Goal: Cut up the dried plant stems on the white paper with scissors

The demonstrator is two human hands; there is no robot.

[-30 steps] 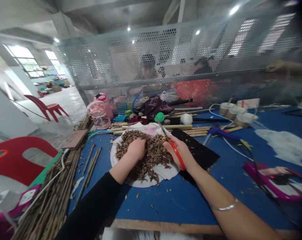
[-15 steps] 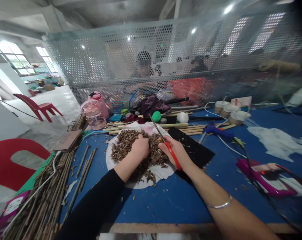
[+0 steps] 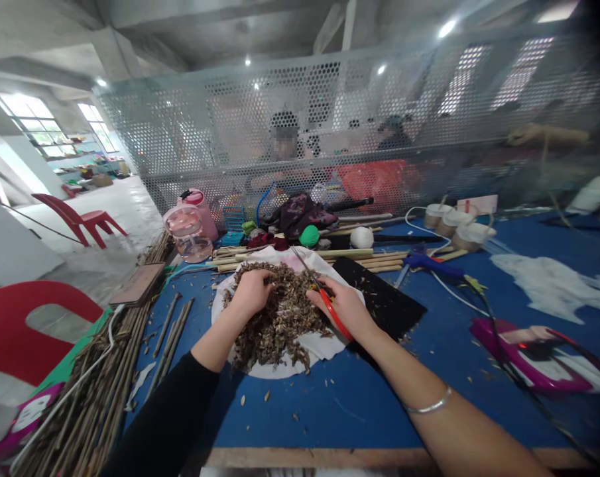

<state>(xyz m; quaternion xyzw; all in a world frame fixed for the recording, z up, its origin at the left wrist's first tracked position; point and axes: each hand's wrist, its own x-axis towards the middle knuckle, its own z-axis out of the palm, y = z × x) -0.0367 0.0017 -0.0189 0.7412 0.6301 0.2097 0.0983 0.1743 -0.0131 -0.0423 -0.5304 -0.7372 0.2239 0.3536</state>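
Observation:
A heap of brown, dried plant bits [image 3: 290,311] lies spread on a round white cloth [image 3: 307,344] on the blue tabletop. My left hand [image 3: 252,291] is at the heap's left side, its fingers curled against the bits; what they pinch, if anything, is hidden. In my right hand [image 3: 347,305] is a pair of scissors with red handles [image 3: 333,314], the blades pointing up and away to the left over the heap's right part. Next to that hand, a flat black sheet [image 3: 386,295] lies partly under the cloth's edge.
Bundled thin stalks [image 3: 101,377] line the left edge. Pale sticks [image 3: 379,260], green yarn [image 3: 309,236] and a white ball [image 3: 362,238] lie behind the cloth. A pink jug [image 3: 190,238] stands back left. A blue glue gun [image 3: 436,264] and magenta device [image 3: 523,358] are right.
My left hand has moved left from the heap's middle to its left side, uncovering the centre. The right hand with the scissors has shifted only slightly.

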